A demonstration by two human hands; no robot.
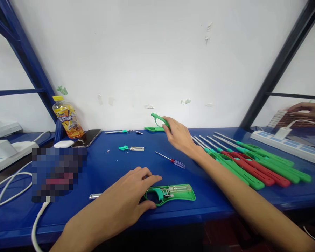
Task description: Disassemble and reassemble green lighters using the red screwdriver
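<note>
On the near part of the table lies an opened green gas lighter (182, 197), its casing half showing a clear fuel tank, wires and a turquoise trigger. My left hand (131, 196) curls over its front end, thumb at the near edge and index finger at the far edge. The lighter's metal nozzle (95, 196) sticks out left of this hand. At the back, my right hand (180, 134) pinches a green casing half (159, 119), held tilted above the table. Another green casing piece (154, 129) lies just below it by the wall.
A screwdriver (177, 163), a small clear tank (137, 148), a turquoise trigger (123, 148) and a metal nozzle (115, 132) lie mid-table. Several green and red lighters (252, 164) line the right. A drink bottle (68, 119), phone (87, 138) and cable (38, 220) are left.
</note>
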